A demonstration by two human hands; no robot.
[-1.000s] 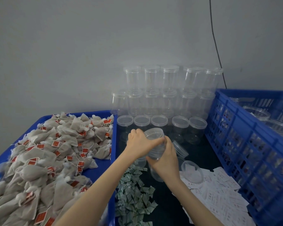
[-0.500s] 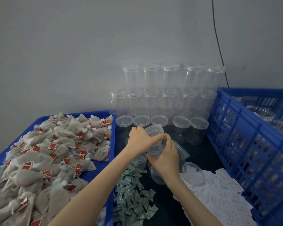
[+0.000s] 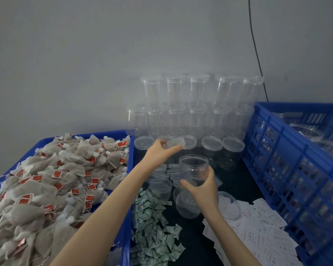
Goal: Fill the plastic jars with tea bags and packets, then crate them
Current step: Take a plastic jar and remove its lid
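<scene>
My right hand [image 3: 204, 191] grips a clear plastic jar [image 3: 194, 166] round its lower body; the jar stands upright above the dark table with its mouth uncovered. My left hand [image 3: 160, 153] pinches the jar's clear lid [image 3: 175, 143], lifted up and to the left of the mouth. A blue tray [image 3: 127, 189] on the left is heaped with tea bags [image 3: 52, 181] bearing red tags. Small green-white packets [image 3: 154, 233] lie in a pile below the hands. White paper packets [image 3: 258, 233] are spread at the lower right.
Lidded empty jars [image 3: 198, 104] are stacked in rows against the grey wall. More jars and loose lids [image 3: 228, 207] lie on the table around my hands. A blue slatted crate [image 3: 288, 169] on the right holds several jars. A black cable [image 3: 255, 45] runs down the wall.
My left hand has taken the lid off the jar and lifted it up and left. The jar in my right hand now has an uncovered mouth.
</scene>
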